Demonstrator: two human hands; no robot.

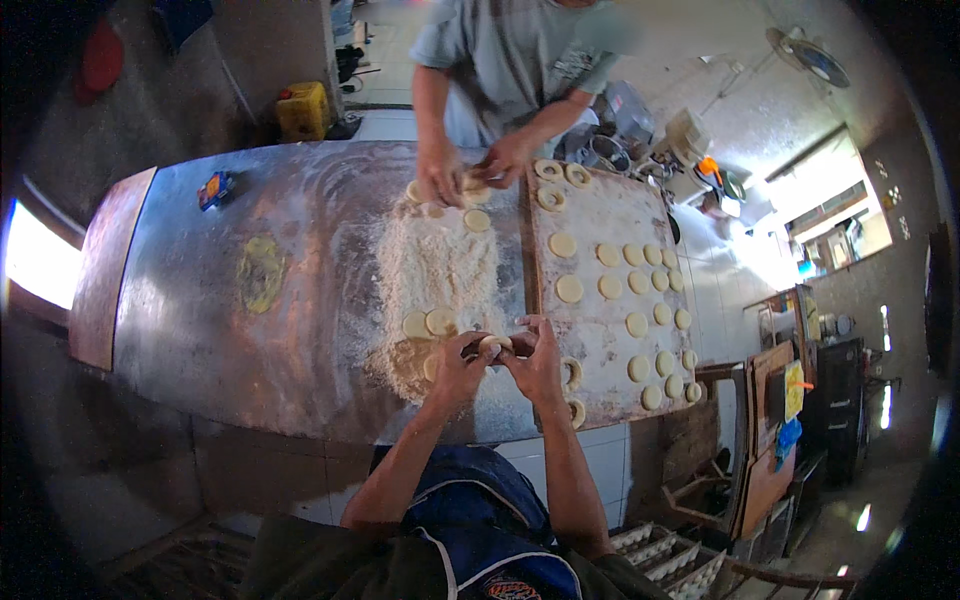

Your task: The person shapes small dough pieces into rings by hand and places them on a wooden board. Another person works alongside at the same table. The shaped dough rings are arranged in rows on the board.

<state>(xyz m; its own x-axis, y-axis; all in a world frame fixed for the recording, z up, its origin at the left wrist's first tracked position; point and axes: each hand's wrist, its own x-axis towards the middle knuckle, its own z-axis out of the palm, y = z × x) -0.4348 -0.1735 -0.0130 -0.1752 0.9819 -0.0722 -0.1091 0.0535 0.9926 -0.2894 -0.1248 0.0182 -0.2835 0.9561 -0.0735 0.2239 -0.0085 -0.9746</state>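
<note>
Between my two hands, over the near edge of the table, I hold a small pale piece of dough (495, 344). My left hand (462, 362) grips it from the left with bent fingers. From the other side, my right hand (536, 360) pinches it too. Just beyond my left hand, round dough discs (441, 321) lie on a patch of spread flour (432, 262). To the right, a floured wooden board (598, 330) carries several dough discs (569, 289) and a few dough rings (551, 199). Two rings at its near left lie beside my right hand.
Across the metal table (330, 360), another person's hands (470, 172) work at dough by the flour. A small blue box (214, 190) and a yellowish smear (261, 273) are on the left. Wooden racks (760, 430) stand at the right; a yellow jerrycan (303, 110) stands behind.
</note>
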